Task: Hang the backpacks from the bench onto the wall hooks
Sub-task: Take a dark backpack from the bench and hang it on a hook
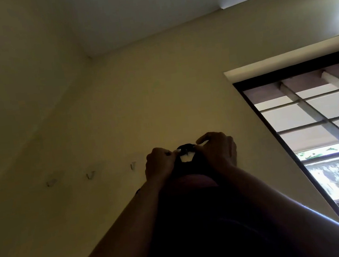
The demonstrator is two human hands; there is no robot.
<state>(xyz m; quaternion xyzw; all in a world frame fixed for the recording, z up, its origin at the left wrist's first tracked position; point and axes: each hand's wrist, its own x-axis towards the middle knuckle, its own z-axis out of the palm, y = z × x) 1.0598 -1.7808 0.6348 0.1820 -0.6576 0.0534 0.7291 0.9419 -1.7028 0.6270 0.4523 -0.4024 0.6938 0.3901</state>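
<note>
The cream wall point(160, 99) carries a row of small hooks point(90, 175), one bearing the dark backpack point(195, 210)

No text, label, brand, number or sign can be read anywhere in this dim view: none on the dark backpack point(197, 221), none on its top loop point(186, 147), and none on the wall point(160, 97) beside it
</note>
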